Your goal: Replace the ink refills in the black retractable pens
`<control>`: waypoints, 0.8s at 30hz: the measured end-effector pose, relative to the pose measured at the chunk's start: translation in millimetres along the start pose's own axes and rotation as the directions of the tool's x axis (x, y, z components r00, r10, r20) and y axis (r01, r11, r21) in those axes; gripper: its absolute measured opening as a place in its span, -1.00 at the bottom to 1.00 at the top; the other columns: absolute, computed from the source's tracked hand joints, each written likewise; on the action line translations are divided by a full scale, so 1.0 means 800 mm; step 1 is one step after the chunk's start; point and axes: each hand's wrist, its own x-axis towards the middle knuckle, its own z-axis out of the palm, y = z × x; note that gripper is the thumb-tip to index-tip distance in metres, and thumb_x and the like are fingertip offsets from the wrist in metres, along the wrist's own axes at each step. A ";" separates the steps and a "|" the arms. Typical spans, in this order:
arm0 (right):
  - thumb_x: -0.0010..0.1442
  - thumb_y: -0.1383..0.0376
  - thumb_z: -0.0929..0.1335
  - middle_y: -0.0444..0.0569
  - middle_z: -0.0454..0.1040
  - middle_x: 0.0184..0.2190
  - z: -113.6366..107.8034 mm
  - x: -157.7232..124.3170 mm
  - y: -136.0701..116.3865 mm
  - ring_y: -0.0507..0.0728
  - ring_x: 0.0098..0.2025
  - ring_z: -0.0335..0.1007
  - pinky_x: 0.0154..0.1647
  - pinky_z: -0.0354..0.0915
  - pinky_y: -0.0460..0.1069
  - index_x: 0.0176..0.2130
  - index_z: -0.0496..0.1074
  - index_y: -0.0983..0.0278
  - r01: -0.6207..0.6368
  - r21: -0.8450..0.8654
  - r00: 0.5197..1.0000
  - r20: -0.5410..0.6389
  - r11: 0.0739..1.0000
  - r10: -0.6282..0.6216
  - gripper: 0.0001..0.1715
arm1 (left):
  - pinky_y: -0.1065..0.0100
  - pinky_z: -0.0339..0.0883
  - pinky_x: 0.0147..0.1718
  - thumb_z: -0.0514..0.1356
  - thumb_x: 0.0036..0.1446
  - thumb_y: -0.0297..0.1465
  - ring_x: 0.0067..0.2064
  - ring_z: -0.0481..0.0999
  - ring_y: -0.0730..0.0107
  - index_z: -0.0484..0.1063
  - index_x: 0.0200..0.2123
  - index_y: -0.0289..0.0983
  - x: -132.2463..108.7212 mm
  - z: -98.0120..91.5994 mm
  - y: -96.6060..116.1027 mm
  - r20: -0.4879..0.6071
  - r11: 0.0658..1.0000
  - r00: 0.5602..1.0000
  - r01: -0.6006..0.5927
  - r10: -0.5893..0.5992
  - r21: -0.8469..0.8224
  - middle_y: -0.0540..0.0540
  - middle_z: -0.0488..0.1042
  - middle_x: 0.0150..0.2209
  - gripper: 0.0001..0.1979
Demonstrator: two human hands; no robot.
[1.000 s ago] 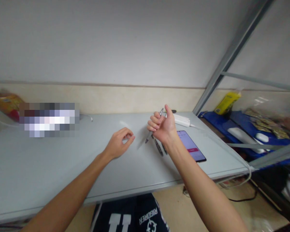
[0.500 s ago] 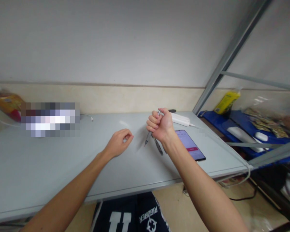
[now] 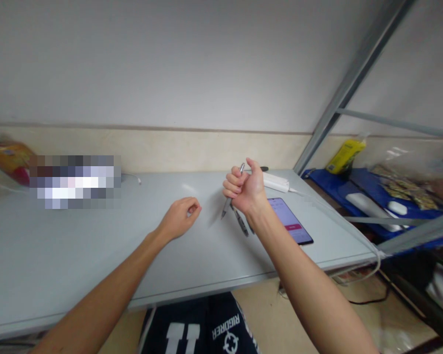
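Observation:
My right hand (image 3: 245,186) is closed round a grey click pen (image 3: 226,209). The pen is tilted, its tip pointing down and left, its silver button end showing above the fist. The thumb is raised off that end. Another dark pen (image 3: 240,223) lies on the desk just under the hand, partly hidden by the wrist. My left hand (image 3: 180,217) rests on the desk to the left, fingers curled and thumb against the index finger, with nothing visible in it. A phone (image 3: 290,221) with a lit screen lies right of my right forearm.
The grey desk (image 3: 77,255) stands against a wall. Behind my right hand lies a white power strip (image 3: 276,183) with its cable. At the left are a bottle of orange liquid (image 3: 9,157) and a pixelated area. A metal frame (image 3: 328,123) and a yellow packet (image 3: 346,155) are at right.
My right thumb has lifted from the pen's button end, where it was pressed down before. The pen stays in the fist at nearly the same place. My left hand has hardly moved.

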 end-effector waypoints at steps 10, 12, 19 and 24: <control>0.13 0.02 0.12 -0.30 -0.17 -0.79 -0.004 0.001 0.002 -0.08 -0.75 -0.34 -0.76 -0.28 -0.15 -0.67 0.02 0.23 -0.016 -0.043 1.000 0.002 0.999 0.016 -0.52 | 0.36 0.18 -0.38 0.02 0.11 -0.35 -0.43 0.34 0.38 0.34 -0.48 -0.24 0.000 0.001 -0.002 0.023 1.000 1.000 0.008 -0.008 0.011 -0.02 0.37 -0.52 -0.82; 0.12 0.11 0.10 -0.30 -0.18 -0.80 -0.004 0.002 0.003 -0.07 -0.75 -0.38 -0.77 -0.30 -0.15 -0.67 0.00 0.23 -0.025 -0.032 1.000 -0.014 0.999 0.024 -0.57 | 0.36 0.17 -0.38 0.02 0.11 -0.35 -0.43 0.34 0.38 0.34 -0.48 -0.24 0.000 0.001 -0.001 0.027 1.000 1.000 0.011 -0.011 0.018 -0.01 0.37 -0.52 -0.82; 0.11 0.12 0.11 -0.30 -0.18 -0.80 -0.002 0.001 0.003 -0.07 -0.75 -0.38 -0.76 -0.30 -0.14 -0.67 0.01 0.23 -0.012 -0.027 1.000 -0.016 1.000 0.011 -0.59 | 0.37 0.17 -0.37 0.02 0.12 -0.36 -0.42 0.35 0.38 0.34 -0.47 -0.24 -0.001 0.001 0.000 0.036 1.000 0.999 0.005 -0.005 0.025 -0.02 0.37 -0.50 -0.82; 0.12 0.14 0.10 -0.29 -0.18 -0.80 -0.005 0.000 0.005 -0.07 -0.76 -0.35 -0.76 -0.29 -0.14 -0.67 0.02 0.23 0.016 -0.048 1.000 -0.009 0.999 -0.017 -0.59 | 0.37 0.17 -0.36 0.02 0.12 -0.37 -0.41 0.35 0.38 0.34 -0.47 -0.25 0.000 0.001 0.001 0.047 0.999 0.999 0.008 -0.010 0.044 -0.02 0.37 -0.51 -0.82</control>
